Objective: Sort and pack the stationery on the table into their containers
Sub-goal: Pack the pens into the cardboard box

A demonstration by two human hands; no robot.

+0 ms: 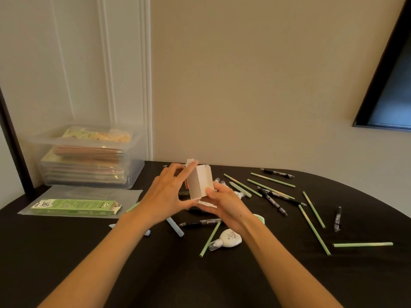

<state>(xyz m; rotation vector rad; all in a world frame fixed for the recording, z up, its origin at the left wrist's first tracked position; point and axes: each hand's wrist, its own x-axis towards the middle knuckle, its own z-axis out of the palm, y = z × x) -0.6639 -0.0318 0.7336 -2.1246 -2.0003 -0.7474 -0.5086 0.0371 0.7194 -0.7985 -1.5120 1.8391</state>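
Cardboard box, small and open, sits up off the black table. Left hand and right hand both pinch it. Green pencils lie nearby.

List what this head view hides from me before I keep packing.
Contents of the cardboard box: head view, blocked by its walls, the left hand and right hand.
Items under the hands: head view, covered by hands and box.
Contents of the green carton: head view, inside not shown; small print unreadable.
Contents of the clear bin: head view, blurred through frosted walls.
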